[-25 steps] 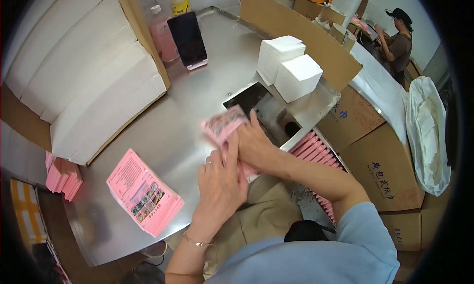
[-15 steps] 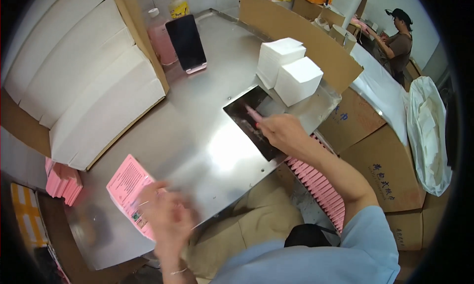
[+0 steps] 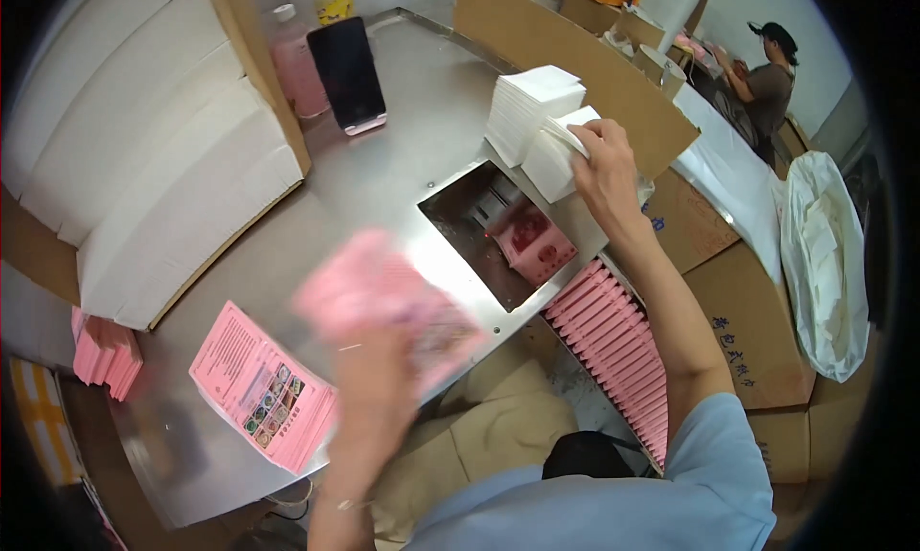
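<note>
My left hand [image 3: 376,378] is smeared by motion and carries a pink printed paper sleeve [image 3: 369,287], also blurred, over the metal table. To its left lies a stack of pink printed sleeves [image 3: 268,388]. My right hand [image 3: 606,158] pinches folded white paper napkins [image 3: 565,134] at the top of the nearer napkin stack [image 3: 548,168]. A second white napkin stack [image 3: 532,105] stands just behind. In the table's dark rectangular opening [image 3: 479,230] rests a pink packet [image 3: 537,244], partly below the rim.
A row of pink packets [image 3: 613,331] fills a tray below the table's right edge. Left stand an open carton of white bundles [image 3: 192,196] and a propped phone [image 3: 347,77]. A cardboard panel [image 3: 575,57] edges the back. Another person [image 3: 767,81] works at the far right.
My right hand has moved from over the opening to the napkin stack, and a pink packet now shows in the opening. My left hand has lifted a sleeve off the pink stack, moving right.
</note>
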Tool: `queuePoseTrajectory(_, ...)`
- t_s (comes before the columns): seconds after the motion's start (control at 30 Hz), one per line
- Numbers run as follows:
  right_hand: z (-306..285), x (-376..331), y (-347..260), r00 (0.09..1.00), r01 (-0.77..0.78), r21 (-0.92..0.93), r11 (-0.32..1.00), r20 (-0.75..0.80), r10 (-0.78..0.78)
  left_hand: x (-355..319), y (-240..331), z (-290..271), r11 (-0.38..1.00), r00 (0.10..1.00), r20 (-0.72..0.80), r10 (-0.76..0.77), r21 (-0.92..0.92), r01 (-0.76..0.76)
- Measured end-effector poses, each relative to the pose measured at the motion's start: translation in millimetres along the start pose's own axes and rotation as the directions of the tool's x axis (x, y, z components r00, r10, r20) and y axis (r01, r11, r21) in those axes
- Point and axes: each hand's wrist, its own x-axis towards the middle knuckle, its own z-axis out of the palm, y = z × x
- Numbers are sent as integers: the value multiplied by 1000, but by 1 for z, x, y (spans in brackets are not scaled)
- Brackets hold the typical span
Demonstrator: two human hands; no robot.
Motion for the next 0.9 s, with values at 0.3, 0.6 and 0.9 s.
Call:
queuePoseTrajectory(0.3, -20, -106, -143, 759, 515, 466, 719, 143, -636, 12, 10, 14, 991, 987, 139, -76, 120, 59)
queuePoseTrajectory(0.6, -19, -66, -109, 848, 375, 390, 841, 222, -481, 12, 17, 18, 945, 993, 68, -93, 321, 67)
queuePoseTrajectory(0.9, -9, -7, -10, 988, 0, -133, 991, 150, 20, 28, 35, 18, 907, 988, -5, -153, 397, 142)
